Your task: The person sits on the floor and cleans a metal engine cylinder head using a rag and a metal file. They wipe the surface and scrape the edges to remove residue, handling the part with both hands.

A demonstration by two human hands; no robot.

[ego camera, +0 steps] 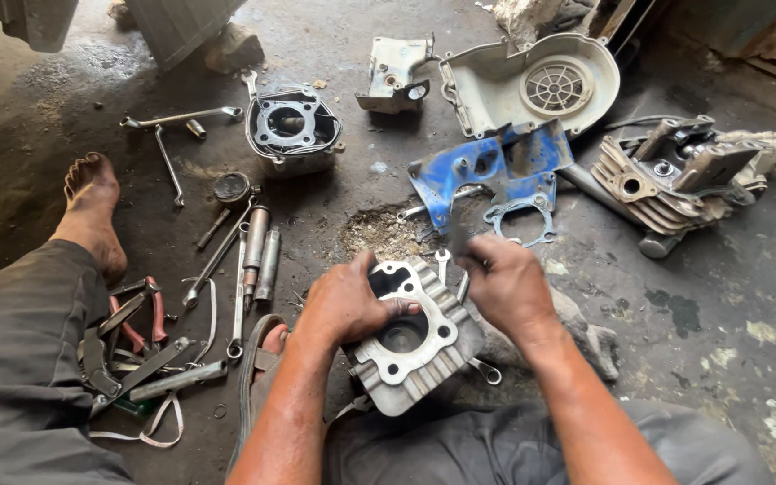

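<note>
A: Head view looks straight down at a cylinder block (pixel 415 346) on the floor between the person's knees, close in to the body, bore facing up

B: Which hand has it?

A: The left hand (pixel 345 301) lies over its left edge, thumb hooked onto the top face by the bore, fingers curled round the fins. The right hand (pixel 507 289) is pinched narrow on something thin and dark (pixel 460 235) held just above the block's far right corner; it is blurred, so I cannot tell what it is

B: How does the block lie?

A: Its long axis runs from near right to far left, slightly skewed to the person. Both hands are at it, the left touching, the right just beside the far end

B: And around it?

A: A blue cover (pixel 487 171) and a loose gasket (pixel 521 218) sit beyond the right hand, spanners (pixel 217 260) and pliers (pixel 141 314) well apart to the left
</note>
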